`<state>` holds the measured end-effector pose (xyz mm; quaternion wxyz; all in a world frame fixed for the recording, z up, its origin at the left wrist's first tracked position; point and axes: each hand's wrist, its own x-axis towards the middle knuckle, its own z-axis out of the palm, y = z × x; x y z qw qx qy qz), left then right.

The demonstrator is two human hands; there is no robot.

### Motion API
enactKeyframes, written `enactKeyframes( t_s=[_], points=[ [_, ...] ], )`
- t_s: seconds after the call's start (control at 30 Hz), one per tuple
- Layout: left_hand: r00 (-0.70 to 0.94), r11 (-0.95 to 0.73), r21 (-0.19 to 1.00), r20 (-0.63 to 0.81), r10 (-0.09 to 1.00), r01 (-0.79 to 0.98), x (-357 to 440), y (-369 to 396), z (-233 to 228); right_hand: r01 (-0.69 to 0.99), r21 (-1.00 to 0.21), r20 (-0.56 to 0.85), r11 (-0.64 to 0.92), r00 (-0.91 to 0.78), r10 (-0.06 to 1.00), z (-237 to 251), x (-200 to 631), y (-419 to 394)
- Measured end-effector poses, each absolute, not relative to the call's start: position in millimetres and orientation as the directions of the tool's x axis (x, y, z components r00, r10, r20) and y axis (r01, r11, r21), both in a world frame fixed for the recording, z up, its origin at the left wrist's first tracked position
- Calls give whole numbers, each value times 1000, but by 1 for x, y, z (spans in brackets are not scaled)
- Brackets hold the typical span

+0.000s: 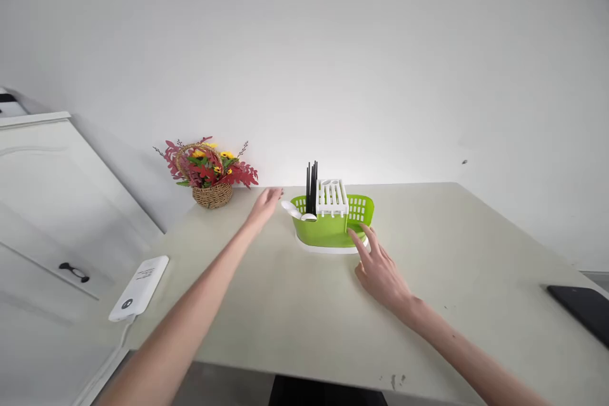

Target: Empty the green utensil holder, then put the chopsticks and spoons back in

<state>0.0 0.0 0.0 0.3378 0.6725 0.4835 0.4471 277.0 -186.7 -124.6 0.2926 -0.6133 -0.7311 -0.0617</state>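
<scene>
A green utensil holder (323, 231) with a white base stands on the table. Black chopsticks (311, 187) rise upright from its left part, and white spoons (291, 209) lean over the rim beside them. A white slotted rack (332, 196) covers the middle section. Just left of the holder is my left hand (265, 206), open, its fingers stretched away from me and nothing seen in it. At the right front corner my right hand (379, 269) reaches with spread fingers; the fingertips overlap the holder's low edge, and whether they touch it I cannot tell.
A wicker basket of artificial flowers (212, 195) stands at the back left by the wall. A white power bank (140, 288) with a cable lies at the left edge, near a white cabinet (42, 203). A black phone (583, 307) rests at the right.
</scene>
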Motion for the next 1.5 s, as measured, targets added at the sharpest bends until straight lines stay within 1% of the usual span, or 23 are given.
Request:
enactKeyframes(
  t_s=[0.13,0.27,0.33,0.4,0.6,0.7,0.77,0.8,0.9,0.97,1.03,1.1,1.13,1.2,1.3,1.43,1.5],
  points=[
    [273,-230,921,144,951,315,39,29,33,912,-307,516,274,-82,853,-126,281,-188],
    [427,-149,938,1,904,313,77,48,44,906,-330,553,266,-43,832,-132,278,-184],
    [471,-126,942,-38,881,312,88,54,45,906,-333,567,262,-29,823,-134,275,-182],
    [474,-119,943,-46,879,312,94,58,44,905,-338,571,256,-19,821,-135,274,-181],
    [390,-187,937,61,919,294,91,52,34,877,-380,570,293,-28,821,-133,277,-182],
    [361,-218,942,117,925,254,83,47,40,855,-418,562,307,-22,827,-134,278,-183],
    [319,-235,955,169,932,181,72,46,51,847,-428,561,315,-24,827,-135,278,-184],
    [281,-240,964,199,939,118,64,46,58,846,-429,560,317,-27,828,-135,278,-185],
    [125,-254,963,265,956,-95,31,49,83,844,-432,558,319,-29,829,-134,278,-188],
    [22,-257,950,265,964,-177,5,51,96,839,-441,557,320,-25,830,-133,278,-189],
    [-96,-233,929,214,972,-289,-24,52,106,832,-452,553,322,-22,833,-133,278,-190],
    [-189,-196,872,123,974,-448,-53,51,111,828,-458,550,322,-20,835,-134,278,-191],
    [-212,-181,839,80,974,-513,-68,50,112,829,-457,551,323,-22,835,-135,278,-191],
    [-213,-144,813,26,977,-564,-95,46,110,835,-449,552,320,-23,834,-136,278,-191],
    [-161,-27,851,-69,984,-524,-131,36,97,849,-443,529,288,-13,849,-137,277,-193],
    [-60,208,876,-259,964,-436,-170,17,65,864,-440,489,244,2,872,-136,276,-197],
    [13,340,888,-354,935,-311,-186,8,48,872,-426,493,239,2,870,-137,275,-198]
  ],
)
